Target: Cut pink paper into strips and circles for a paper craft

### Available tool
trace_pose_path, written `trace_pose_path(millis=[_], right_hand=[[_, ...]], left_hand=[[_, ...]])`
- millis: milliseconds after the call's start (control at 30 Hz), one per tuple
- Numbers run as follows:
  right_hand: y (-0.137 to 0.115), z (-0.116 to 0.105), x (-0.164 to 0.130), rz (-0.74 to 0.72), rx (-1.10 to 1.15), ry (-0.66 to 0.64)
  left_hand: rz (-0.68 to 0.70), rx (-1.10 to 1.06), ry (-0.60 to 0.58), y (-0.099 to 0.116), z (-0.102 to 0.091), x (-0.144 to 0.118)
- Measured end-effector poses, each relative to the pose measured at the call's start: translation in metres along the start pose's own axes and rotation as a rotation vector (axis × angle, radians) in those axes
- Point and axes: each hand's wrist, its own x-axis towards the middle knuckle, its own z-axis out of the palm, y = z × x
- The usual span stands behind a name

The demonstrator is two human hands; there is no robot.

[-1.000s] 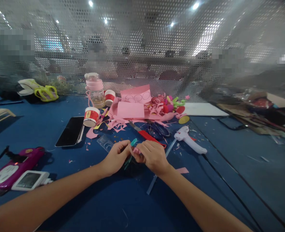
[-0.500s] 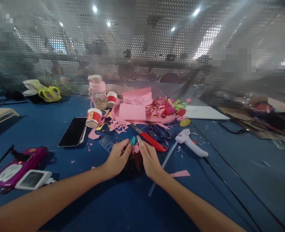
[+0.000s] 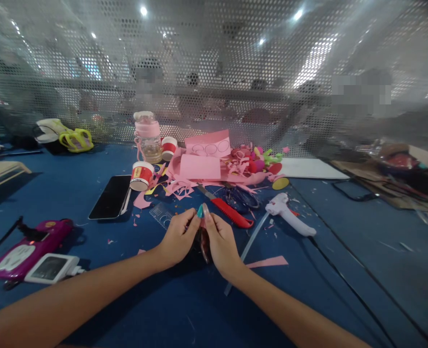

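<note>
Pinch: from my end I see the left hand (image 3: 179, 238) and right hand (image 3: 224, 241) meeting above the near middle of the table (image 3: 134, 309), thumbs side by side, tips pressed together; the lower fingers curl out of my sight.
Between the thumbs: a small pink piece (image 3: 203, 224), held by both hands; I cannot make out the dark reddish patch (image 3: 204, 244) under it.
Step in hand: I judge it to be pressing or shaping that piece.
Next move: I reckon it calls for even thumb pressure, gentle enough not to tear anything.
Right of the hands: a pink strip (image 3: 268, 262), then a translucent stick (image 3: 253, 237) leading far to the white glue gun (image 3: 290, 213).
Just beyond: a red-handled knife (image 3: 232, 212).
Near cup (image 3: 141, 175): red and white, to the left, beside the black phone (image 3: 111, 197); its contents are hidden from me.
Far cup (image 3: 169, 149): similar, farther back, contents also hidden.
Bottle (image 3: 148, 137): clear, pink-collared, upright, just left of the far cup; pale liquid seems to fill its lower part.
</note>
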Motion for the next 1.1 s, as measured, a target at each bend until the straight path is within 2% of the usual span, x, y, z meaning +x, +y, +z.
trace_pose_path(millis=[300, 600, 1100], right_hand=[[-0.002, 0.001, -0.001, -0.06, -0.001, -0.013], [-0.004, 0.002, -0.004, -0.044, 0.036, -0.012], [-0.003, 0.002, -0.006, -0.053, 0.041, -0.002]], left_hand=[[-0.084, -0.11, 0.037, 0.003, 0.006, -0.003], [-0.141, -0.273, 0.067, 0.01, 0.009, -0.004], [-0.21, -0.382, 0.083, 0.01, 0.012, -0.005]])
